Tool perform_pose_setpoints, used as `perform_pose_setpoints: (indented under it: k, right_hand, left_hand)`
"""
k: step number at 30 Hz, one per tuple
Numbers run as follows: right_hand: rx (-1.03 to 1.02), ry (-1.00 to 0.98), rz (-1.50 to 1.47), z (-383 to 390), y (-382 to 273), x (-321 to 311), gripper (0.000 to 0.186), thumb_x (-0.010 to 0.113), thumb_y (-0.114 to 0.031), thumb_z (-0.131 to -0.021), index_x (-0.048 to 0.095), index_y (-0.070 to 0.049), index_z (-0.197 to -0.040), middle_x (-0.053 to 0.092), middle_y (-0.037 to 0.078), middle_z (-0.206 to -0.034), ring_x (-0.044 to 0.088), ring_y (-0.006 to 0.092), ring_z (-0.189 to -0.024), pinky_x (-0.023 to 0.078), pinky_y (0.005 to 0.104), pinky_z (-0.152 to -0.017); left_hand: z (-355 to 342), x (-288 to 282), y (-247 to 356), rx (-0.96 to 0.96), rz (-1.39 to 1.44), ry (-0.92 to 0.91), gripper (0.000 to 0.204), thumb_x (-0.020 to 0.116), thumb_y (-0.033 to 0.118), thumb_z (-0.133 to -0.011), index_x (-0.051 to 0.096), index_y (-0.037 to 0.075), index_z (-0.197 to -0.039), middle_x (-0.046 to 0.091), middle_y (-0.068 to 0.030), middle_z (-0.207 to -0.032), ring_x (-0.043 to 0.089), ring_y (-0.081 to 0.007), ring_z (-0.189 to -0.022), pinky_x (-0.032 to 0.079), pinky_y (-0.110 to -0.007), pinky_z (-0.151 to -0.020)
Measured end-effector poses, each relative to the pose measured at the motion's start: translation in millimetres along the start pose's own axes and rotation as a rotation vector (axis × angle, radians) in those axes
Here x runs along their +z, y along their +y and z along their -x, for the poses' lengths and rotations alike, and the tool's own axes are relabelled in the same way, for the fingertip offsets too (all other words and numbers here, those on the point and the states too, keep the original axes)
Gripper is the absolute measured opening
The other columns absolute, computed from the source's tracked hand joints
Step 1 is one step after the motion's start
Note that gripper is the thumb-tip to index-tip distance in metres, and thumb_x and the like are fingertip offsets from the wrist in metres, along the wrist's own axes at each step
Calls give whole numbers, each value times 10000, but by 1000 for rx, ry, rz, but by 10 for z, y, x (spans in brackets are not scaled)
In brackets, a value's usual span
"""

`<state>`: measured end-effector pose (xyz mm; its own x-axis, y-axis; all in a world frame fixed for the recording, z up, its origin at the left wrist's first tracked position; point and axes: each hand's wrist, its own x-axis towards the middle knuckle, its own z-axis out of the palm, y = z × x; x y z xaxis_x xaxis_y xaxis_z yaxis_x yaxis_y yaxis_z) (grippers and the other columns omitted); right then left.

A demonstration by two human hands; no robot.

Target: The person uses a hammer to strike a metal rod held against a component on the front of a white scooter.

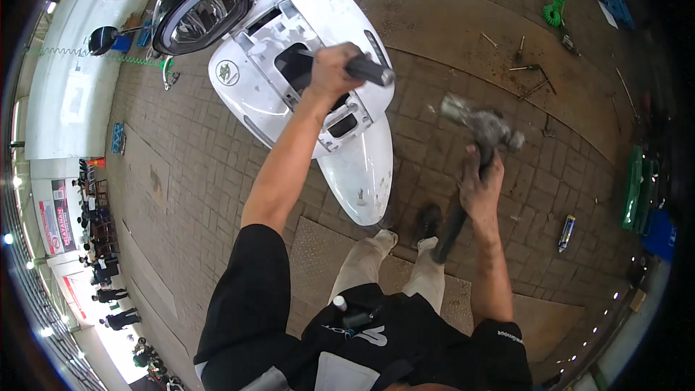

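My left hand [334, 72] is wrapped round a thick, dark-handled tool [371, 70] with a metallic butt end pointing right. Its narrow grey end runs left over the dark opening in the front of a white scooter [340, 18]; whether the tip touches anything is hidden. In my right hand [481, 187] is a hammer [489, 130], gripped by its black handle close below the metal head. The hammer head is smeared by motion and hangs to the right of the scooter, apart from it. The scooter's white front mudguard [362, 174] lies below both hands' level, towards my feet.
Loose hand tools [532, 69] lie on a brown floor plate at the far right. A blue-and-white tube [567, 233] lies on the brick floor, near a green metal toolbox [633, 188] and a blue bin [659, 235]. Green coiled hose [554, 13] hangs at the upper right. People stand far left.
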<state>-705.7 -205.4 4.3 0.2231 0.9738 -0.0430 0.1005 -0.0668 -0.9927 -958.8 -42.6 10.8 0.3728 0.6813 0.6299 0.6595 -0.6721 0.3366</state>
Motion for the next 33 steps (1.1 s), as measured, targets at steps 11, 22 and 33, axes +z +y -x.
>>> perform_pose_setpoints:
  k: [11, 22, 33]
  right_hand:
    - [217, -65, 317, 533, 1583, -501, 120, 532, -115, -822, 482, -10, -852, 475, 39, -617, 426, 106, -491, 344, 268, -434]
    - [615, -144, 234, 488, 1158, -377, 126, 515, -82, -817, 510, 1, -912, 510, 56, -693, 449, 128, -524, 388, 278, -476]
    - [-116, 54, 137, 113, 44, 134, 351, 413, -342, -921, 485, -10, -1007, 429, -10, -608, 377, 77, -486, 320, 235, -425]
  left_hand:
    - [40, 8, -156, 57, 0, -18, 154, 676, 102, -650, 545, 42, -596, 553, -83, -592, 545, -245, -491, 422, -320, -453]
    - [-14, 7, -168, -22, -23, 13, 164, 673, 121, -664, 550, 40, -593, 555, -91, -587, 550, -257, -497, 430, -315, -466]
    - [-149, -13, -202, -79, -26, 93, 140, 658, 130, -658, 563, 40, -608, 569, -101, -604, 571, -268, -533, 449, -321, -502]
